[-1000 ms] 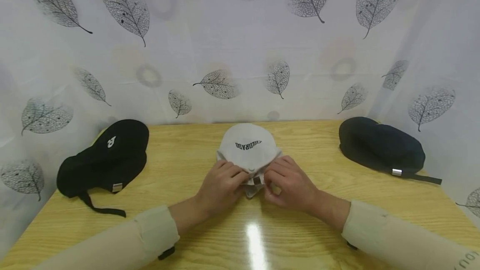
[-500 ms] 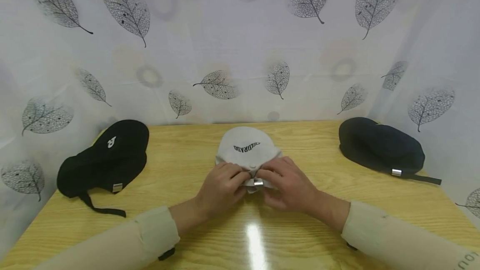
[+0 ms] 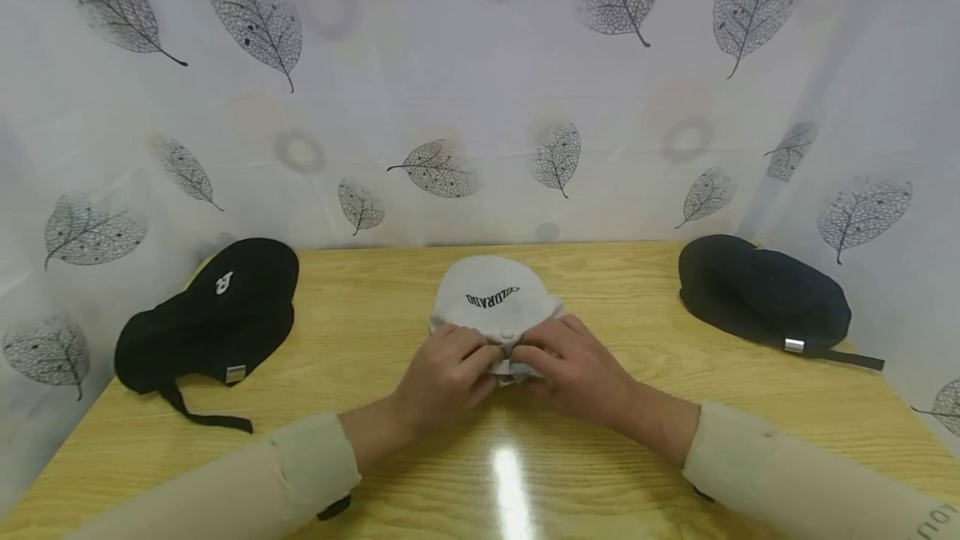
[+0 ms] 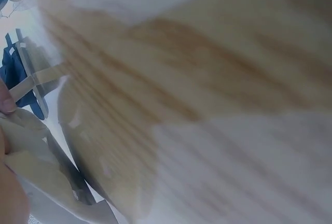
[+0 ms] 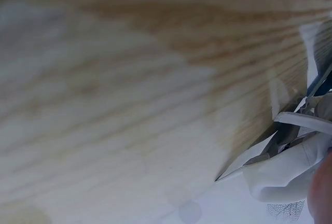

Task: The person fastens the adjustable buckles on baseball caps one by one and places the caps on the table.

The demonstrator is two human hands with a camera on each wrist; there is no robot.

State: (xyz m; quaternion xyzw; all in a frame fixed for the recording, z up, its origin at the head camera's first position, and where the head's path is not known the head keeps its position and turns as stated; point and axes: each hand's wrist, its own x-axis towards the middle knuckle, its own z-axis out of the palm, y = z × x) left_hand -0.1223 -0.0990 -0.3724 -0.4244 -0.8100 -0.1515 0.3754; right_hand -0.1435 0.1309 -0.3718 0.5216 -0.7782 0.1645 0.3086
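White cap (image 3: pixel 491 282) sat mid-table, straight ahead of the person, crown pointing away, printed lettering upside down from their side. Its near edge was right at the fingertips, so reach was nil: left hand (image 3: pixel 453 367) on the left of that edge, right hand (image 3: pixel 573 367) on the right, both touching, neither nearer.

Key relation: the cap's pale strap (image 3: pixel 521 370) lay between the two sets of fingertips, long axis running roughly left to right, hand to hand. Only a narrow gap between them there.

Both hands had fingers curled in, pinching the cap at that near edge. Couldn't tell exactly which layer or strap end each one had; knuckles hid it, and the wrist views caught only cap fabric at the frame edge.

Surface: wood-grain table (image 3: pixel 360 298), glossy, bright glare streak in front of the hands. Black cap (image 3: pixel 225 307) well off to the left, navy cap (image 3: pixel 765 290) well off to the right. Leaf-print curtain (image 3: pixel 465 98) behind and round both sides.
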